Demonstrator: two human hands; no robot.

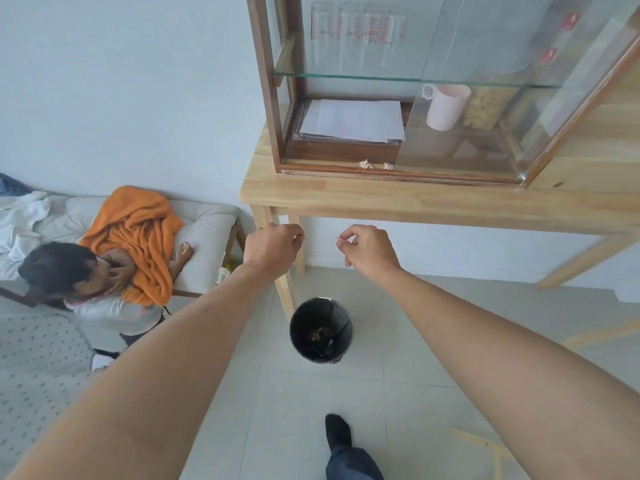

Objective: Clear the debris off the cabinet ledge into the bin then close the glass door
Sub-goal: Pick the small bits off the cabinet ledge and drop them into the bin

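We hold both hands out in front of us, below the edge of the wooden desk [381, 197]. Our left hand [273, 245] is curled, with the fingers closed. Our right hand [369, 247] pinches a very small crumb [338, 238] between thumb and fingertips. Under the hands and between our forearms, the dark bin [321, 330] stands on the tiled floor, with some scraps at its bottom. Above the hands, on the desk, stands the cabinet [266, 81], and its glass door [519, 98] is open. Two pale pieces of debris [366, 164] lie on the cabinet ledge [322, 167], higher than our right hand. Far left of our left hand, another person sits by an orange blanket [138, 237].
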